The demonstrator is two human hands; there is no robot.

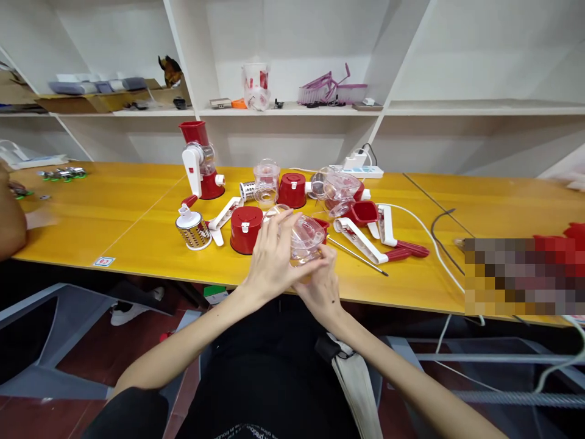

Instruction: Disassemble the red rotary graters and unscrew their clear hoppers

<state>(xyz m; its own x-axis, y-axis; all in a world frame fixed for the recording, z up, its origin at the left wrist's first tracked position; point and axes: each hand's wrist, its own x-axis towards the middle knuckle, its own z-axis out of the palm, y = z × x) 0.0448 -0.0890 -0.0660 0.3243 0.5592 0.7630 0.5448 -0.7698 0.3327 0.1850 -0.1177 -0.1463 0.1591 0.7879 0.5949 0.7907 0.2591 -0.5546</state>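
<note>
My left hand [273,256] and my right hand [322,285] are both wrapped round a clear plastic housing [305,236], held just above the near edge of the yellow table [137,219]. The left fingers curl over its top, the right hand cups it from below. Right behind it stands a red base [245,228]. To the left lies a steel grater drum [194,228] beside a white crank handle [225,214]. An assembled red and white rotary grater [200,161] stands farther back.
More clear housings [266,180], a red base [292,190], white and red handles [381,235] and a thin metal rod [359,256] lie across the table. A white power strip [359,169] and cables run right. Another person's arm [10,222] is at the left edge. Shelves stand behind.
</note>
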